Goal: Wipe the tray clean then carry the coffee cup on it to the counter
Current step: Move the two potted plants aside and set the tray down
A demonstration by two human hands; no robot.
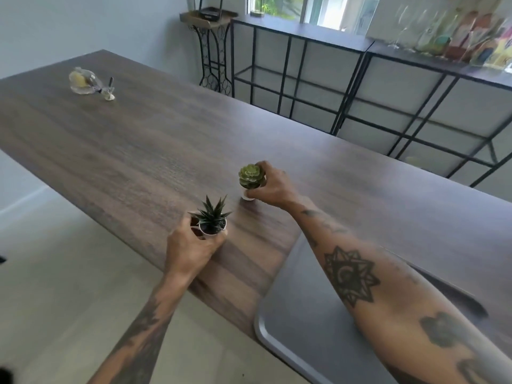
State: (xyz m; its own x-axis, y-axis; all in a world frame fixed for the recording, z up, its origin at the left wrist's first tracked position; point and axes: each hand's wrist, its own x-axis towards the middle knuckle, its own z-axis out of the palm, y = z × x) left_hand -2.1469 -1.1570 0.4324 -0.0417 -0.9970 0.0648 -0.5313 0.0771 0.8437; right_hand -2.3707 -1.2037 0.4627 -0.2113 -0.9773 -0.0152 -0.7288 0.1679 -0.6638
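A grey tray (302,309) lies at the near edge of the dark wooden table (138,139), partly under my right forearm. My left hand (191,248) grips a small white pot with a spiky dark succulent (212,217) near the table's near edge. My right hand (270,187) holds a small white pot with a round green succulent (250,176), resting on the table just beyond the tray. No coffee cup or cloth shows in the head view.
A clear glass ornament (84,81) with a small piece beside it sits at the table's far left. Black metal-framed shelving (346,87) runs along the wall on the right, and a wire stand (213,51) holds a dark device beside it.
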